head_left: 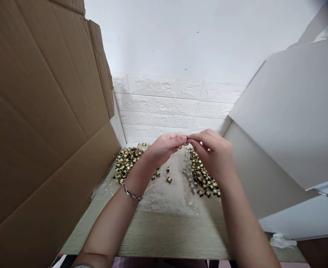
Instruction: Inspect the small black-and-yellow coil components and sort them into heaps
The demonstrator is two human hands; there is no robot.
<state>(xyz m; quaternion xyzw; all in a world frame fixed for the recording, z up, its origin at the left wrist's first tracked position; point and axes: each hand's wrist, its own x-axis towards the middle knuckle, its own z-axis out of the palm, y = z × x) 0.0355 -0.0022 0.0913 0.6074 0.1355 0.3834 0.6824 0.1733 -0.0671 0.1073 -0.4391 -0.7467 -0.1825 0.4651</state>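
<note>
My left hand (166, 148) and my right hand (213, 152) meet above the middle of the table, fingertips pinched together. Between them is a small coil (186, 139), mostly covered by the fingers; only a dark bit of it shows. To the left, partly behind my left forearm, lies a heap of small yellow-and-black coils (126, 160) with thin copper-coloured leads. A second heap of the same coils (203, 178) lies under and beside my right hand. A few loose coils (169, 179) rest between the heaps on a clear plastic bag (161, 201).
A tall cardboard sheet (46, 111) walls off the left side. On the right stand white panels (289, 111), with a crumpled white scrap (283, 241) near the table's front corner. A white brick-patterned wall (158, 104) closes the back of the wooden table (164, 234).
</note>
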